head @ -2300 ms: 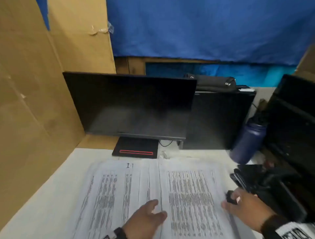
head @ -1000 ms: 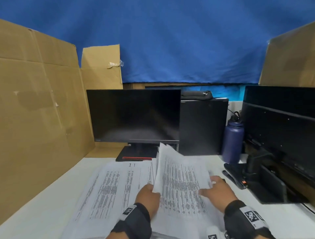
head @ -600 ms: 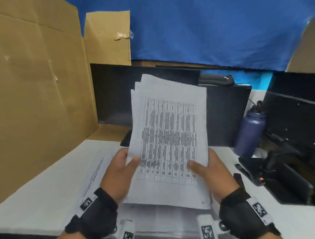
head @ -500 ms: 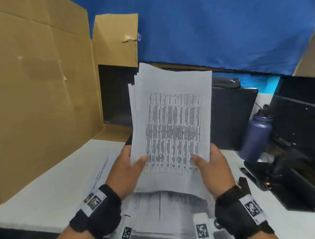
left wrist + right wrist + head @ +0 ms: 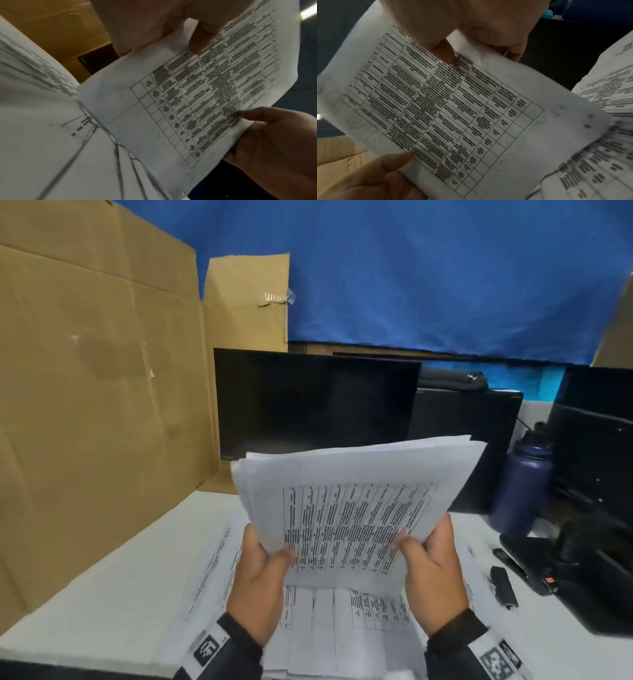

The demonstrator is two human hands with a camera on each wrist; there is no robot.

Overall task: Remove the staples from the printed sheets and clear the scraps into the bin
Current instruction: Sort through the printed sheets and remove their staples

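Observation:
I hold a stack of printed sheets [image 5: 352, 508] in the air over the white desk [image 5: 102, 604], tipped back so that its top edge points away from me. My left hand [image 5: 270, 556] grips its lower left edge, thumb on the printed table. My right hand [image 5: 421, 546] grips the lower right edge the same way. In the left wrist view the left thumb [image 5: 202, 37] presses the sheets [image 5: 188, 101]; in the right wrist view the right thumb [image 5: 443, 54] does. More printed sheets [image 5: 325, 618] lie flat underneath. I see no staple and no bin.
A small black tool [image 5: 503, 585] lies on the desk to the right, beside a black monitor base [image 5: 582, 583]. A dark blue bottle [image 5: 520, 487] stands behind it. A black monitor [image 5: 315, 402] faces me. Cardboard panels [image 5: 96, 405] wall off the left side.
Both hands picked the stack up off the desk and held it upright. Since then it has come lower and tipped back, top edge away from me.

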